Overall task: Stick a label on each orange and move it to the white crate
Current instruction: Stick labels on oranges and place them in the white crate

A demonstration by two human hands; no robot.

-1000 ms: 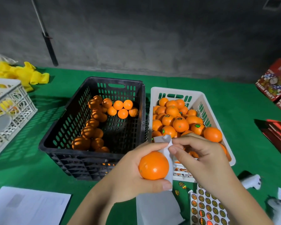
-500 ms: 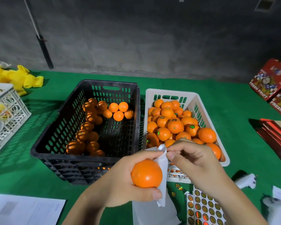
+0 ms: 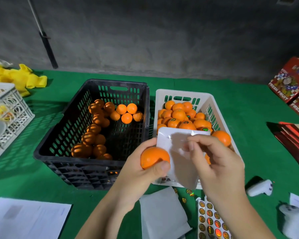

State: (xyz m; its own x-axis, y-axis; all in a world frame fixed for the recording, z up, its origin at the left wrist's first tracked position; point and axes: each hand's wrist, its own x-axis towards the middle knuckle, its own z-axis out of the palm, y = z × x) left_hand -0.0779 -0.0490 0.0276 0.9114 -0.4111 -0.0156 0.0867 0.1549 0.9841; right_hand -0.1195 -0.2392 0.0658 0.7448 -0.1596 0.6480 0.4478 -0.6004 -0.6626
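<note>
My left hand (image 3: 138, 176) grips an orange (image 3: 153, 156) in front of the two crates and pins a white backing sheet (image 3: 178, 152) against it with the thumb. My right hand (image 3: 216, 163) is just right of it, fingertips pinching at the sheet's upper part; the motion is blurred. The white crate (image 3: 212, 104) behind my hands holds several oranges, some with labels. The black crate (image 3: 93, 87) to its left holds several unlabelled oranges. A label sheet (image 3: 209, 219) with rows of shiny round stickers lies at the bottom edge, partly under my right forearm.
A blank white sheet (image 3: 160, 211) and loose stickers (image 3: 188, 193) lie on the green cloth. White paper (image 3: 28, 219) is bottom left, a white lattice crate (image 3: 9, 109) and yellow foam nets (image 3: 19, 78) far left. Red fruit boxes (image 3: 290, 80) and white objects (image 3: 260, 188) stand right.
The backing sheet, seen edge-on before, has swung up and now faces the camera flat. My right hand shifted onto its upper part. The orange stays gripped in my left hand.
</note>
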